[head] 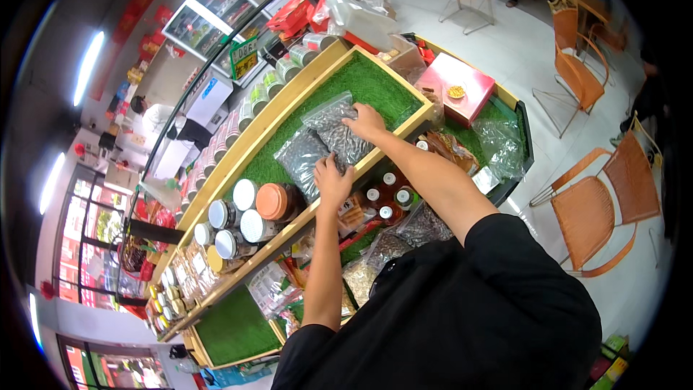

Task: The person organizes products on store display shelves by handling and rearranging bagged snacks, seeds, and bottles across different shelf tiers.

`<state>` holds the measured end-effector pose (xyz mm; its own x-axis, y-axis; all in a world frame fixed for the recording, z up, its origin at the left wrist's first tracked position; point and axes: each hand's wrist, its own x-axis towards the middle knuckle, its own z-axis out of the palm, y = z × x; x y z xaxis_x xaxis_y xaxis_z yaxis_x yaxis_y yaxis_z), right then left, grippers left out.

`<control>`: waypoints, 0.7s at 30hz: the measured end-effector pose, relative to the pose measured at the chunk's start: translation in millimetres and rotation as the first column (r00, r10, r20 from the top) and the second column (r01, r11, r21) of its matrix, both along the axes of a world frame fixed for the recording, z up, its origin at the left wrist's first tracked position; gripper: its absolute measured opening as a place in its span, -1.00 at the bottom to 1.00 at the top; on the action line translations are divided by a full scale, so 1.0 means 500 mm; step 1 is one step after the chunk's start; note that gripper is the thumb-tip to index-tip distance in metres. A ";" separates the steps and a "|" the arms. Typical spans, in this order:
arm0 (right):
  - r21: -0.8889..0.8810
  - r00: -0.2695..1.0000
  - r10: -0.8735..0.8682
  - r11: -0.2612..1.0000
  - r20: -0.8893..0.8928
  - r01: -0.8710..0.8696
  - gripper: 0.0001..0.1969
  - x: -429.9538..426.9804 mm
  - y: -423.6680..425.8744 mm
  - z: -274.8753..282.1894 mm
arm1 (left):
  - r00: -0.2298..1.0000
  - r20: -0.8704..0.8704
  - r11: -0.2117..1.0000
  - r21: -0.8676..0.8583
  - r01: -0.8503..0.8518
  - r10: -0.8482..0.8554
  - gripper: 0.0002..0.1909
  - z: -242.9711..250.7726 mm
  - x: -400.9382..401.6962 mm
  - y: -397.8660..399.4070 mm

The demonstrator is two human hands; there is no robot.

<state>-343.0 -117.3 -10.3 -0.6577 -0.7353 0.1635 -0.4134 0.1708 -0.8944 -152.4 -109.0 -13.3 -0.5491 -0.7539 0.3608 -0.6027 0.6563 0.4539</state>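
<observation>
Two clear plastic bags of dark dried goods lie on the green artificial turf of a wooden display shelf (379,73). My right hand (366,123) rests on the upper right bag (338,129), with its fingertips on the plastic near the sealed edge. My left hand (332,180) touches the lower edge, where that bag overlaps the lower left bag (300,156). Whether its fingers pinch the plastic is unclear. Left of the bags stand several lidded jars, among them one with an orange lid (272,201) and one with a white lid (246,194).
A row of cans (260,96) lines the shelf's far side. Below the near wooden edge are capped bottles (389,179) and more bagged goods (427,225). A pink box (455,86) stands to the right, near woven chairs (582,227). A person (162,119) is farther off.
</observation>
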 end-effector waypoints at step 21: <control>-0.006 0.262 -0.038 0.986 0.964 0.164 -0.50 0.181 0.522 -0.197 | 0.827 -0.357 0.275 0.822 0.498 -0.434 -0.57 -0.197 0.067 0.234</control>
<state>-252.5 143.8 -108.8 -0.4488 -0.6742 -0.5866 0.7703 0.0410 -0.6364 -118.8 8.1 -111.6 -0.9234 -0.2787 -0.2639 -0.2889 0.0520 0.9559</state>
